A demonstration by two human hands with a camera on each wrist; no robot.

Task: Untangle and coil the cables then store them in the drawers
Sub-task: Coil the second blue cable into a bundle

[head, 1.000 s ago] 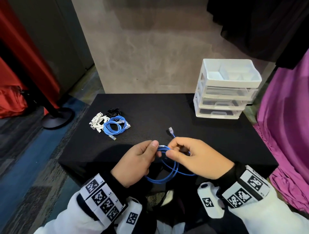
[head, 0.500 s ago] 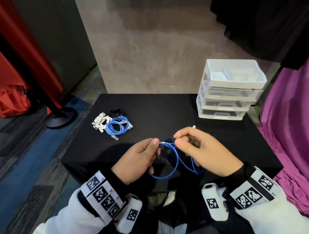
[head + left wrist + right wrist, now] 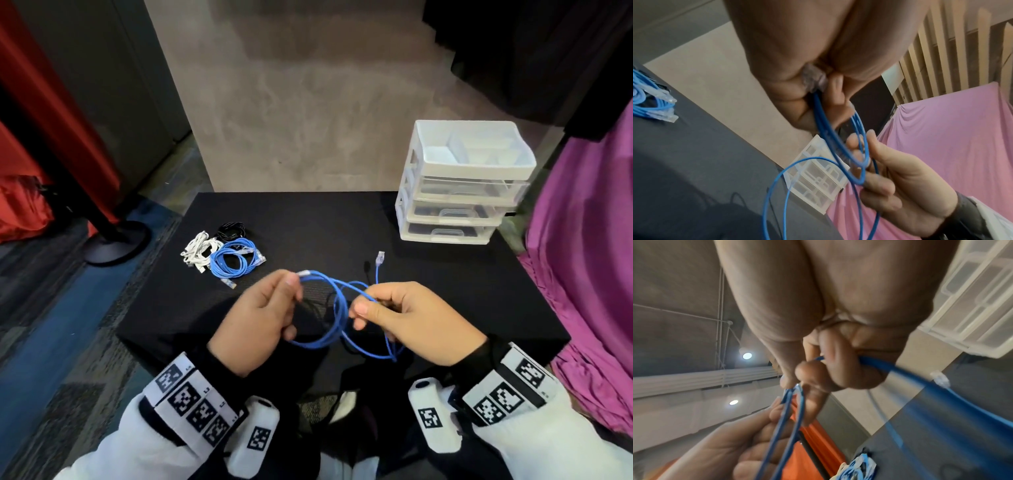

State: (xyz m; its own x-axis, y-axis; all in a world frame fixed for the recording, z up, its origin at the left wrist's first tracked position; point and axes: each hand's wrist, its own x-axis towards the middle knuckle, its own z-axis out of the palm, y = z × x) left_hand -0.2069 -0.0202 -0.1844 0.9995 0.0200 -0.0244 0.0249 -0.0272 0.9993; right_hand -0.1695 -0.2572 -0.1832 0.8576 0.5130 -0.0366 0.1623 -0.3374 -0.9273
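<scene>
While the table point(image 3: 342, 219) carries a drawer unit point(image 3: 459, 192) at its far right and a heap of cables point(image 3: 226, 251) at its far left, both hands work a blue cable point(image 3: 337, 308) above the near edge.

The left hand point(image 3: 260, 322) pinches one plug end with its fingers curled, and the right hand point(image 3: 407, 315) pinches gathered loops, the free plug point(image 3: 380, 256) poking up beyond it. This looks like coiling in progress; next, the tail wants winding in before the coil goes to a drawer.
</scene>
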